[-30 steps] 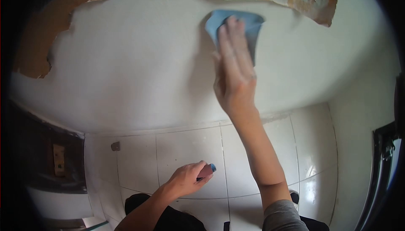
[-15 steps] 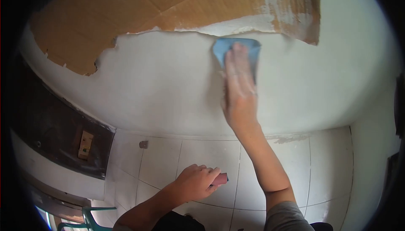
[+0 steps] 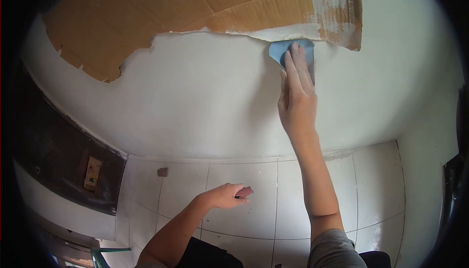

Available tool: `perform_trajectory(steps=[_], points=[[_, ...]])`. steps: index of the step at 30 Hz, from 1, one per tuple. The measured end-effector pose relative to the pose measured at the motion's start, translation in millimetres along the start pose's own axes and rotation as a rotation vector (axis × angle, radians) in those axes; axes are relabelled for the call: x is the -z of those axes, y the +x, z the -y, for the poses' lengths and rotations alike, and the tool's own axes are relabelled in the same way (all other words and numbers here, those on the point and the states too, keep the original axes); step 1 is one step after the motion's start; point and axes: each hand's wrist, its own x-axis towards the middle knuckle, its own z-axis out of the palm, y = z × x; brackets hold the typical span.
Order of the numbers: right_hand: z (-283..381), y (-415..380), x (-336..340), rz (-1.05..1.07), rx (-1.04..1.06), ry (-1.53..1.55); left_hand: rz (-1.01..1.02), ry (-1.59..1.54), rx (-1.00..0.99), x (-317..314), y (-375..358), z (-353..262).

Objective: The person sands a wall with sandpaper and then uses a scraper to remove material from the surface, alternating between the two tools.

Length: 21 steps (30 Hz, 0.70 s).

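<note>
My right hand (image 3: 299, 89), fingers dusted white, presses a blue sandpaper sheet (image 3: 278, 51) against the white wall (image 3: 205, 92). The sheet's top edge meets the lower edge of a torn cardboard piece (image 3: 195, 4), which covers the upper wall and carries white smears at its right end. Lower down, over the floor, my left hand (image 3: 224, 196) is closed around a reddish-brown folded piece (image 3: 244, 192) that looks like sandpaper. Part of that piece is hidden by the fingers.
White floor tiles (image 3: 244, 224) meet the wall's foot. A small brown piece (image 3: 162, 172) lies on them at left. Beyond is a dark panel (image 3: 63, 141) with a tan plate (image 3: 92, 173) on it. A green chair (image 3: 111, 251) shows at bottom left.
My right hand has slid to the right along the cardboard's lower edge with the blue sheet. My left hand has shifted slightly up and left, keeping the reddish-brown piece. The view has shifted a little.
</note>
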Motion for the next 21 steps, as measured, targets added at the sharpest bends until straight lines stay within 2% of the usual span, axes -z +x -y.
perform_trajectory(steps=[3,4,8,11,12,15,17,21], points=[[18.6,-2.1,2.9,0.205,0.114,0.131,-0.018,-0.032,-0.028,-3.6,-3.1,0.6],[23.1,-8.6,-1.8,0.339,0.132,0.124,-0.014,-0.029,-0.039,-4.0,-4.8,-0.1],[9.7,-1.1,1.4,0.045,0.029,0.018,-0.008,-0.026,-0.032,-0.7,-19.0,-15.8],[8.6,-8.1,-8.9,0.134,0.077,0.085,-0.020,-0.081,-0.088,-7.5,-15.5,-9.0],[11.5,-12.2,-8.8,0.222,0.176,0.109,-0.015,-0.060,-0.078,-10.5,-11.2,-9.0],[5.0,-10.6,2.9,0.220,0.140,0.132,-0.008,-0.019,-0.044,-8.5,-8.2,-9.2],[-23.7,-5.4,17.8,0.004,0.032,0.106,-0.024,-0.029,-0.038,-8.3,-7.3,-16.5],[-83.9,-30.2,30.6,-0.260,-0.177,0.019,0.073,-0.046,-0.008,-13.2,7.1,-15.8]])
